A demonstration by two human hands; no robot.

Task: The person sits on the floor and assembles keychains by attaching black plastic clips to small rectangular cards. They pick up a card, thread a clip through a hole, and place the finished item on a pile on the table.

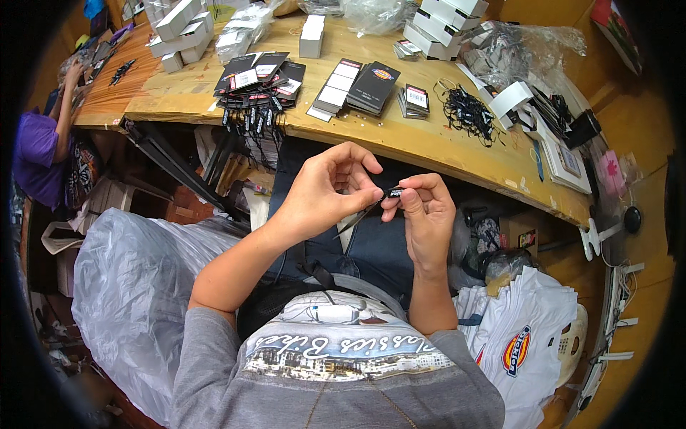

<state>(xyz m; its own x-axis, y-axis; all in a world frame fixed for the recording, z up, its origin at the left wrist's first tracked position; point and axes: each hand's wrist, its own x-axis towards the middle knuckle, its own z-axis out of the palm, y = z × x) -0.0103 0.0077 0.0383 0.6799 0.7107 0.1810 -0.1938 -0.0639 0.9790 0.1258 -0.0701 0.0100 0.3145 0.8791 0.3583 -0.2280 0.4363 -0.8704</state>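
Above my lap, my left hand (332, 186) and my right hand (429, 214) meet in front of the table edge. A small black tag seal (394, 193) with white lettering lies between their fingertips. My right thumb and index finger pinch its right end, while my left thumb tip presses at its left end. Below the left fingers a thin dark card (357, 220) shows nearly edge-on, slanting down; whether it joins the seal is hidden. Ahead on the table, a pile of black hang tags (261, 75) has its black seals dangling over the edge.
On the wooden table (300, 129) are stacked cards (373, 87), tangled black tag cords (468, 114), white boxes (443, 28) and clear plastic bags. A grey plastic bag (136, 286) bulges at my left, folded white shirts (529, 336) at my right. A person in purple (39, 146) works far left.
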